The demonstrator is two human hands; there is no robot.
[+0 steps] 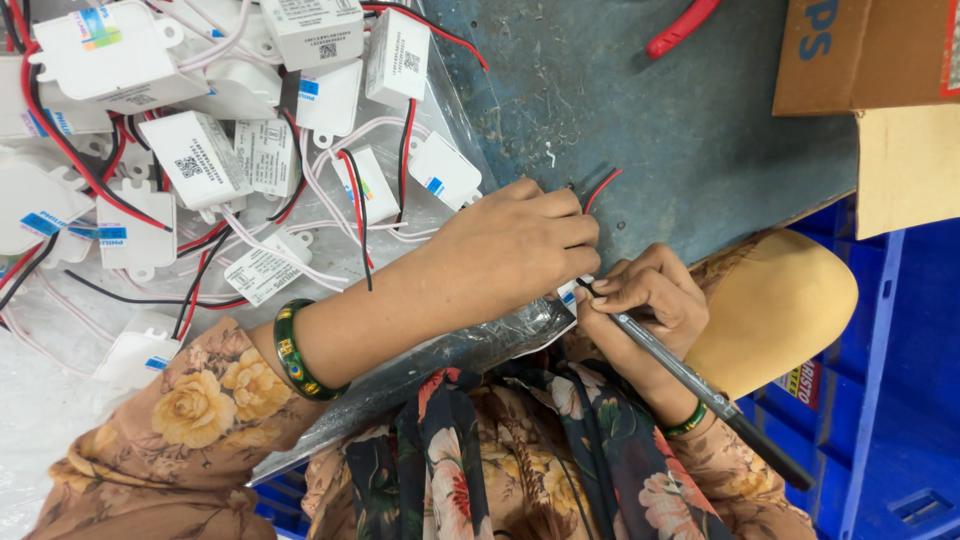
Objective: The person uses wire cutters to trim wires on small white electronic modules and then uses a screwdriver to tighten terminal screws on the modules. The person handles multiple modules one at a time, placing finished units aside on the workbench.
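The left hand [515, 245] is pressing down over a small white driver module [568, 293], fingers closed on it so it stays put, its red and black leads [598, 188] poking out beyond. The right hand [650, 295] is gripping a pen [700, 390], tip on the module's label. Both are working on a worn blue table [650, 130], beside a heap of identical modules [200, 150] on clear plastic, cardboard boxes [865, 55] behind
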